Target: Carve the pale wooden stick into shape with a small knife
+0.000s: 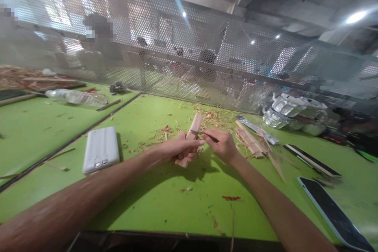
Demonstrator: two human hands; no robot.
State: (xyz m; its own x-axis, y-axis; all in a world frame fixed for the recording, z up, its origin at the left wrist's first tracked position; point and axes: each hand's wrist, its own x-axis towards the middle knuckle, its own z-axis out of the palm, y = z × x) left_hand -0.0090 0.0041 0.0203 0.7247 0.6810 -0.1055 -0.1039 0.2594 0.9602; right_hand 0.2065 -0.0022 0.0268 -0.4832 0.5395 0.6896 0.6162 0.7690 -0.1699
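Starting nearest the camera, a dark phone [335, 212] is noted at the right table [165, 201] edge, screen up. A white power bank [100, 149] lies left of the forearms. At mid-table, the left hand [180, 147] is clenched around a wooden block [191, 136], long axis tilted up and away. The right hand [223, 145] is closed on a small carving knife [203, 134]; its blade points left and is laid across the block's upper part, just beside the left thumb. Wood shavings [212, 118] are scattered behind. Split wood strips [251, 141] lie right of the right hand. Further off, a plastic bottle [76, 97] and crumpled foil [289, 112] are seen before the perforated screen [189, 47].
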